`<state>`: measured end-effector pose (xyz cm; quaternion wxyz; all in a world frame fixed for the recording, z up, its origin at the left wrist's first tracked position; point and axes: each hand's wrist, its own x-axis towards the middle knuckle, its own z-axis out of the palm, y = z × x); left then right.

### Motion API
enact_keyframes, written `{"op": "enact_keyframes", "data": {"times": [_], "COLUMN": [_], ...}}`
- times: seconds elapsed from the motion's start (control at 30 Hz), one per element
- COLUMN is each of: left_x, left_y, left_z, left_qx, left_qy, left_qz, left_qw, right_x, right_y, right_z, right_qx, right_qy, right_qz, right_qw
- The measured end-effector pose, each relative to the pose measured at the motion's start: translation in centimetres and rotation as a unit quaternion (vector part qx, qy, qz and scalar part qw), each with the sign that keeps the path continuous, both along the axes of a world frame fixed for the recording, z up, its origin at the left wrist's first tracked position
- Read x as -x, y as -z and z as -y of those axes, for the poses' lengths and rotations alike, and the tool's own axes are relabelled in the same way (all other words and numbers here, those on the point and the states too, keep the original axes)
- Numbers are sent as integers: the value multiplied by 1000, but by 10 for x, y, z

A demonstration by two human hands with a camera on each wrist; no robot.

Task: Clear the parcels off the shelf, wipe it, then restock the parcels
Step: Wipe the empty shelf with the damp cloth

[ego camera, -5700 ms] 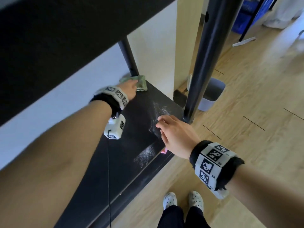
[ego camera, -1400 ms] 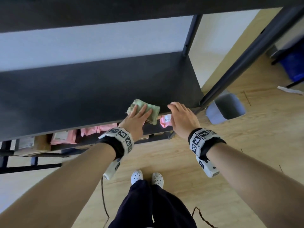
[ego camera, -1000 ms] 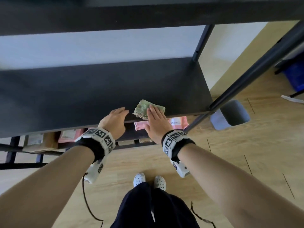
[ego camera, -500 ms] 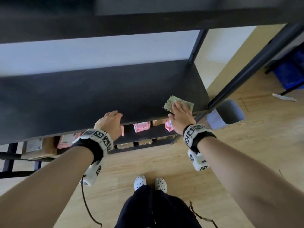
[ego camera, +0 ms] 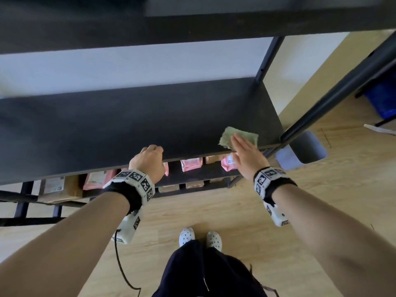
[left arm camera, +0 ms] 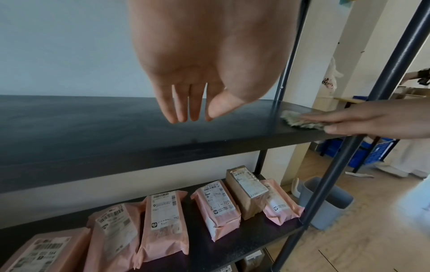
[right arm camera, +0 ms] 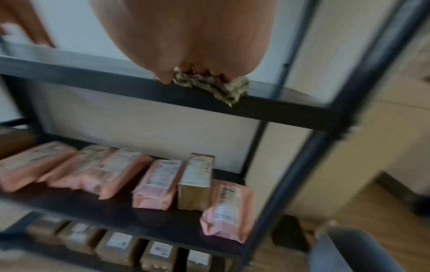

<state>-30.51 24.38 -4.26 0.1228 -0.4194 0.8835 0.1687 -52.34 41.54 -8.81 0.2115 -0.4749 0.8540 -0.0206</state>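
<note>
Head view shows the right hand [ego camera: 246, 156] lying flat on the cloth [ego camera: 239, 137], fingers straight and close together, pressing it down at the front right corner of the shelf [ego camera: 128, 125]. The left hand [ego camera: 150, 160] is at the front edge of the shelf, near the middle; its fingers hang loose and a little bent over the board, holding nothing.

No parcels lie on the shelf. The parcels [left arm camera: 214, 208] sit in a row on the shelf below.

This looks like the wiping step, near its end. To do it well, keep the palm flat so the whole cloth rubs the board. A bit of cloth hangs over the front edge, so push it back in before the next stroke, or it may slip off. Wipe right into the corner by the post [ego camera: 334, 91].
</note>
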Motion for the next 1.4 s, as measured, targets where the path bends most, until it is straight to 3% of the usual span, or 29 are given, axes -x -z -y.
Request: {"op": "enact_keyframes", "data": {"times": [0.07, 0.13, 0.27, 0.33, 0.5, 0.63, 0.73, 0.83, 0.97, 1.17, 1.4], "left_x": [1, 3, 6, 10, 33, 53, 71, 90, 113, 145, 172], "left_y": [0, 0, 0, 2, 12, 15, 11, 5, -3, -3, 3], "left_z": [-1, 1, 5, 7, 3, -12, -16, -17, -21, -27, -43], "left_qx": [-4, -5, -5, -3, -4, -8, -7, -8, -7, -5, -2], "left_qy": [15, 23, 36, 48, 88, 126, 147, 166, 181, 201, 223], "left_qz": [-6, -12, -23, -31, -65, -77, -83, -72, -71, -66, -48], "left_qw": [1000, 1000, 999, 998, 994, 989, 986, 984, 981, 977, 974], "right_x": [9, -11, -82, -88, -17, 39, 73, 71, 43, 104, 52], "right_y": [-1, 2, 5, 3, 7, 9, 5, 3, 10, 0, 6], "right_z": [-8, 3, 44, 60, 47, 14, 12, 21, 24, 27, 8], "right_qx": [-38, -25, 31, 38, 43, 15, 6, 2, 26, 2, 45], "right_qy": [65, 69, -42, -73, 85, 206, 251, 287, 283, 304, 267], "right_qz": [-8, -1, 68, 89, 53, 41, 49, 53, 71, 70, 80], "right_qw": [997, 997, 996, 993, 994, 978, 967, 956, 956, 950, 959]}}
